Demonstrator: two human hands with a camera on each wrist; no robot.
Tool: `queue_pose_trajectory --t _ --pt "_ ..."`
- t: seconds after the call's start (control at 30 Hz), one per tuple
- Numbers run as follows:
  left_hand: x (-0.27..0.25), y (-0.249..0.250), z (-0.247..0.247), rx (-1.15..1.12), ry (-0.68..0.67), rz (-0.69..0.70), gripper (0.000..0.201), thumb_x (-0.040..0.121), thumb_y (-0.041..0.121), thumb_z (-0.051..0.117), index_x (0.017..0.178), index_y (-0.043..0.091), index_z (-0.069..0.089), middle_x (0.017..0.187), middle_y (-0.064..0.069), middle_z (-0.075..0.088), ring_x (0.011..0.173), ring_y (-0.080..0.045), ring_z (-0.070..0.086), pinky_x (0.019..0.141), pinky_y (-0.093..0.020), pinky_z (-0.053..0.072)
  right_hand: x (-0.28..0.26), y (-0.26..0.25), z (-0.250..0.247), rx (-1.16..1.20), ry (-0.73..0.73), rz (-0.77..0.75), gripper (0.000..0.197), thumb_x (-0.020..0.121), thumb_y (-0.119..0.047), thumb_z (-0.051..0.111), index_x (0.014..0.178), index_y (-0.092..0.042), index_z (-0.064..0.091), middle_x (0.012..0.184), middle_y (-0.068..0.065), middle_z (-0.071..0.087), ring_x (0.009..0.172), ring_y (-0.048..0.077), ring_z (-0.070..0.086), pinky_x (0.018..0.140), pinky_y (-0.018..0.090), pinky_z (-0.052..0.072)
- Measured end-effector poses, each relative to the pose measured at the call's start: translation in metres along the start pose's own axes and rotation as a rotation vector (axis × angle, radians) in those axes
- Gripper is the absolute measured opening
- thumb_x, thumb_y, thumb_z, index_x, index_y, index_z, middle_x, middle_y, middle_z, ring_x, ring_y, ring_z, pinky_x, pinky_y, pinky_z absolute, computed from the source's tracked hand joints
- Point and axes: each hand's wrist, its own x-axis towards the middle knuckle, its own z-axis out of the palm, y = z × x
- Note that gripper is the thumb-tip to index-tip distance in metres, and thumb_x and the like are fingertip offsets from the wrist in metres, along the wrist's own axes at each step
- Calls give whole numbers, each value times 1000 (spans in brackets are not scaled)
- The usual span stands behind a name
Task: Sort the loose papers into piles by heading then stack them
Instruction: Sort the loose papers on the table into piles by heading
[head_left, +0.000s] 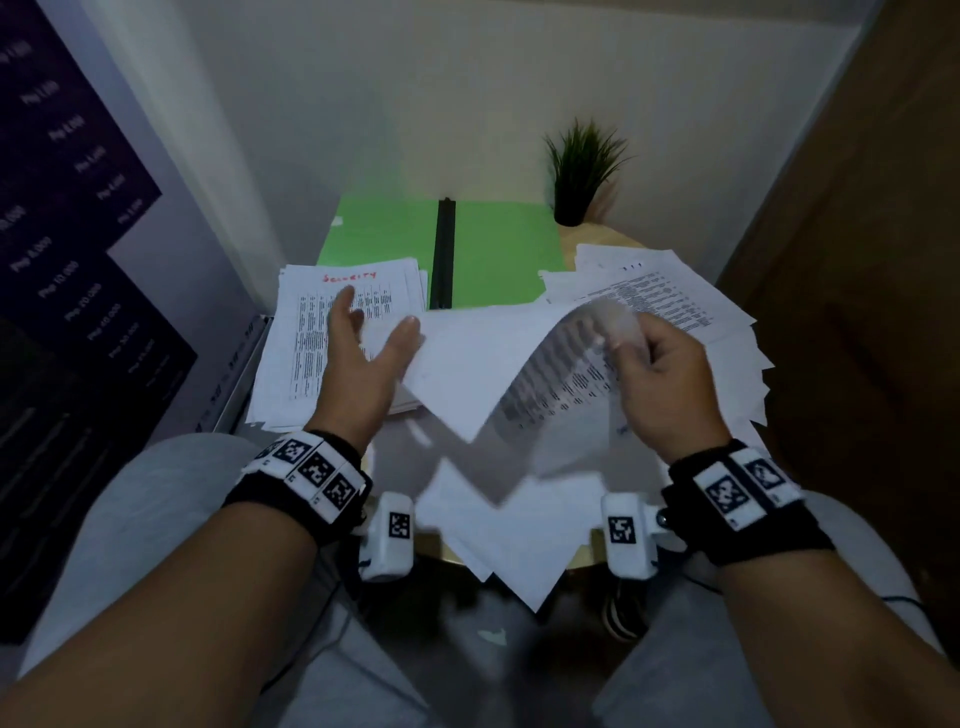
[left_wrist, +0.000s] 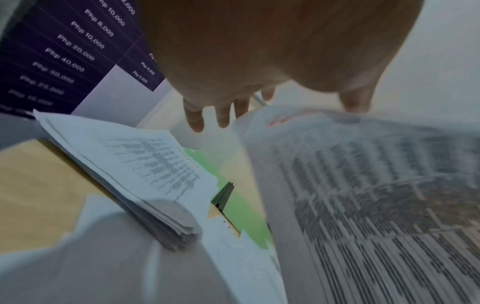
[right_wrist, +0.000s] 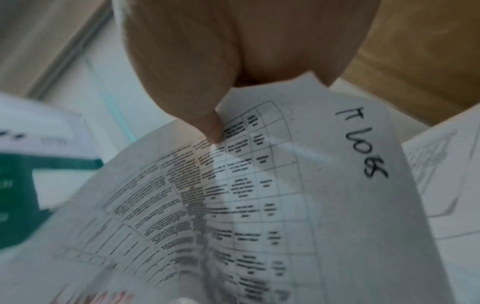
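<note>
While pinched by the right hand (head_left: 662, 374), a sheet (head_left: 483, 374) curls leftward.

The right hand (head_left: 657, 374) pinches a curling sheet (head_left: 488, 374); left of that grip hovers the left hand (head_left: 358, 353) over a pile (head_left: 306, 358); behind lies a folder (head_left: 493, 249); right, spread papers (head_left: 691, 306).

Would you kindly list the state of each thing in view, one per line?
Left hand: open, fingers spread, at the lifted sheet's edge.
Right hand: pinching the lifted sheet.
Lifted sheet: raised, curled, blurred.
Security pile: stacked, red heading up.
Right-side papers: fanned out loosely.
Green folder: lying open, flat.
</note>
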Motion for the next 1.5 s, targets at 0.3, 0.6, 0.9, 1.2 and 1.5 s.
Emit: queue_pose_trajectory --t 0.3,0.6,0.9,1.2,1.5 --pt "-1 -5 12 -361 -200 -223 121 55 78 81 156 42 24 153 -2 50 137 -30 51 112 -60 38 -2 25 38 508 -102 492 27 101 -1 53 119 -13 70 113 8 77 108 29 71 97 48 56" --pt "6 -4 -2 48 -237 -65 69 90 11 74 149 33 45 124 7 68 103 -7 69 89 -33 57 -18 48 60 184 -354 506 33 101 -13 58 134 -17 62 119 -6 71 112 18 67 98 36 53" --pt "30 -5 -44 226 129 -72 17 93 19 60 82 27 71 79 -4 70 74 -31 67 74 -57 61 -33 80 57 -906 -761 415 109 76 -51 72 162 -24 11 165 5 21 149 28 28 114 47 41" --pt "25 -2 -37 265 71 -60 17 100 14 58 108 25 69 94 -2 70 90 -27 68 77 -37 57 -44 97 72 -1110 -639 247 71 86 -17 59 150 -18 28 145 8 39 128 30 44 98 43 49" --pt "25 -5 -37 250 133 -82 18 97 9 55 99 22 68 90 -11 70 89 -38 67 82 -52 59 -13 72 35 -728 -274 243 20 92 -7 56 95 -17 73 84 9 72 90 35 71 74 34 54"
